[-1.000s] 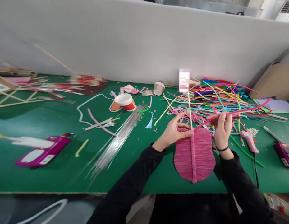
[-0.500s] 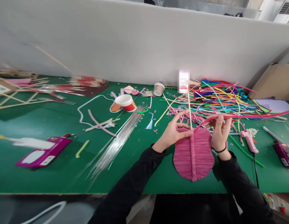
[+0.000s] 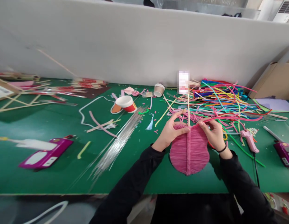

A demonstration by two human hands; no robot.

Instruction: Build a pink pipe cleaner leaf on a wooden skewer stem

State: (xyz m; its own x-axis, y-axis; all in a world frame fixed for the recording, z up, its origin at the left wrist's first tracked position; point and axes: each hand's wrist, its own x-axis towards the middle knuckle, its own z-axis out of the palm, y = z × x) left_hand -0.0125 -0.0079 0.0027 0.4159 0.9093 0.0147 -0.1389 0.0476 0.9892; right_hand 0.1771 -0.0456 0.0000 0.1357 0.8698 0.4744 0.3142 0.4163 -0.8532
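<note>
A pink fan (image 3: 198,152) covered in fuzzy pipe-cleaner rows hangs over the front of the table, a raised strip down its middle. Its thin wooden stick (image 3: 188,109) points away from me. My left hand (image 3: 171,132) pinches the fan's upper left edge beside the stick, thumb on top. With thumb and fingers, my right hand (image 3: 213,132) holds a long pink pipe cleaner (image 3: 240,118) against the upper right edge. Its loose end trails off to the right. The fingers behind the fan are partly hidden.
Many coloured pipe cleaners (image 3: 223,96) lie heaped behind my right hand. A pink glue gun (image 3: 249,140) rests at right. Left are a red-and-white paper cup (image 3: 126,103), a bundle of thin wires (image 3: 118,144) and a purple device (image 3: 46,152). A light-blue tassel (image 3: 150,122) lies mid-table.
My right hand has moved left and closer to the stick, bringing the pink pipe cleaner down along the fan's upper right edge. The fan has shifted slightly left and up.
</note>
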